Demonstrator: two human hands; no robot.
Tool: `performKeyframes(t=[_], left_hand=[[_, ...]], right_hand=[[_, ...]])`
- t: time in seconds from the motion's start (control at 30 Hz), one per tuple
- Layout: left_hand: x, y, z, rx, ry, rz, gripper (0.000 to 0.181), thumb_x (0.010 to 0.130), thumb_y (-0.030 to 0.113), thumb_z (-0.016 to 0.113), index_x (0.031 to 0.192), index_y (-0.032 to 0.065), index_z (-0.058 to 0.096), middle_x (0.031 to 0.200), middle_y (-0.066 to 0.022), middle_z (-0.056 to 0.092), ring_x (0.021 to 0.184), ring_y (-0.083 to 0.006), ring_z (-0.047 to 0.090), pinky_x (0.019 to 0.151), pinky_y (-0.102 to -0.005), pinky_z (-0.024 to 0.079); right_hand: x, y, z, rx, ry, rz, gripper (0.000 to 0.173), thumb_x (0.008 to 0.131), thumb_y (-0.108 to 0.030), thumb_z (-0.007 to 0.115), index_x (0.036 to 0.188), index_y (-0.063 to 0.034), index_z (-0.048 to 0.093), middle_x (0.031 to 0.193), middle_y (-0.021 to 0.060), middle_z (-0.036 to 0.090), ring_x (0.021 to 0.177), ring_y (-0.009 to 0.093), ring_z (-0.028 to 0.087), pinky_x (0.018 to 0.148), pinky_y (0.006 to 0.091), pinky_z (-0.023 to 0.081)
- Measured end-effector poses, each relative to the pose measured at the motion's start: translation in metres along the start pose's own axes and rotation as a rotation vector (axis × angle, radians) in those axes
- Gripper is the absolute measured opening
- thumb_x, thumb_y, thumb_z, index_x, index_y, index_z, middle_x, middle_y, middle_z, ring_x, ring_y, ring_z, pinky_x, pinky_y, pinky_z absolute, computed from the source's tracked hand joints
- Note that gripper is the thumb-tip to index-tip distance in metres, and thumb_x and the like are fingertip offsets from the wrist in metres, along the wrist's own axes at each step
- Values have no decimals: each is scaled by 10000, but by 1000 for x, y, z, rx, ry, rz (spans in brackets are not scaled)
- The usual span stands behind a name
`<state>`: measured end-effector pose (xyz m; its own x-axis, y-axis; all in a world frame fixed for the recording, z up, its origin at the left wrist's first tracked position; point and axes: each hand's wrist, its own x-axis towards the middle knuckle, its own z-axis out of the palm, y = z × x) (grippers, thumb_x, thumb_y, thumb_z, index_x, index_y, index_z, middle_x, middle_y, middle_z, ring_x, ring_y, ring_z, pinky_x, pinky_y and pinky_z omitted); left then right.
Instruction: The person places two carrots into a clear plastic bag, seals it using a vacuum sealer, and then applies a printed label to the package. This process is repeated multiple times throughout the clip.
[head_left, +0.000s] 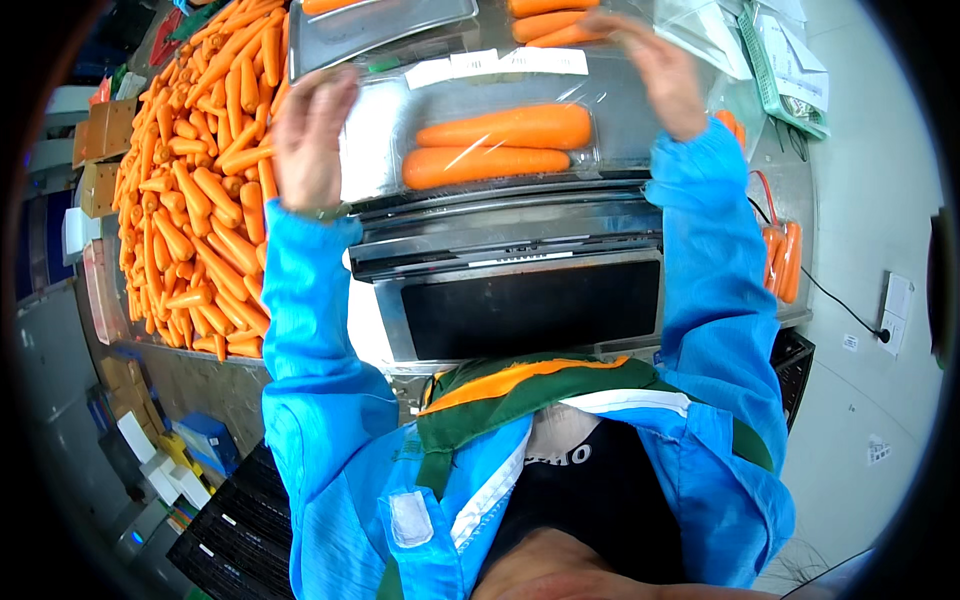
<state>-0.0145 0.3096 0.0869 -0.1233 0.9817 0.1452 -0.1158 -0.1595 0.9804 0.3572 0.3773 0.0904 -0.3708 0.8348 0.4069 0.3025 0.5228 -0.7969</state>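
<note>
Two carrots (504, 129) lie side by side under clear plastic film on the flat metal surface (382, 150) of what looks like a film-wrapping machine. My left hand (315, 139) is raised to their left, blurred and holding nothing visible. On the other side, my right hand (664, 75) is also raised and blurred, with its fingertips over the end of more carrots (555, 28) at the back; whether they touch cannot be told. A strip of white printed labels (499, 63) runs behind the wrapped carrots. Nearer my body is the machine's black plate (532, 309) in a metal frame.
A large heap of loose carrots (199, 202) covers the left side. A metal tray (382, 30) stands behind. Packed carrots (784, 262) lie at the right edge, near a green basket (772, 67) holding papers. A black cable (840, 304) runs to a wall socket (894, 311).
</note>
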Motion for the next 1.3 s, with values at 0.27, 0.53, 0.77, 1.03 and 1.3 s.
performKeyframes(t=[0.27,0.53,0.77,1.03,1.3], left_hand=[[-17,-32,-18,182,-491,-416,398,923,79,605,1277,31,430,1439,-131,351,1202,-174,477,1003,-317,418],[-89,12,-16,217,-364,-739,286,949,222,595,1121,-6,582,937,-25,624,848,-86,556,802,-249,465],[-186,1,-7,154,-387,-820,228,949,233,591,965,13,648,828,4,623,737,-78,543,690,-240,445],[-247,-23,-28,-43,-273,-1208,380,956,204,575,1251,-36,556,1024,-57,665,903,-120,615,810,-274,494],[-326,-13,-34,165,-161,-951,289,989,298,516,954,33,627,725,1,571,562,-55,451,508,-198,375]], right_hand=[[-45,5,32,-311,-472,135,699,723,-286,812,1261,-40,440,1297,183,515,1245,340,488,1056,411,397],[-106,-48,26,332,-392,559,785,666,-117,860,1291,-65,387,1265,142,520,1195,262,527,950,398,507],[-208,-68,42,766,-412,882,740,717,-20,799,1327,-39,382,1288,139,497,1153,201,535,917,335,501],[-293,-82,53,586,-73,1196,195,945,-118,565,1048,38,620,946,72,659,823,105,613,738,239,527],[-297,-93,80,583,371,1103,197,974,-147,513,976,27,606,813,46,612,747,100,580,718,263,505]])
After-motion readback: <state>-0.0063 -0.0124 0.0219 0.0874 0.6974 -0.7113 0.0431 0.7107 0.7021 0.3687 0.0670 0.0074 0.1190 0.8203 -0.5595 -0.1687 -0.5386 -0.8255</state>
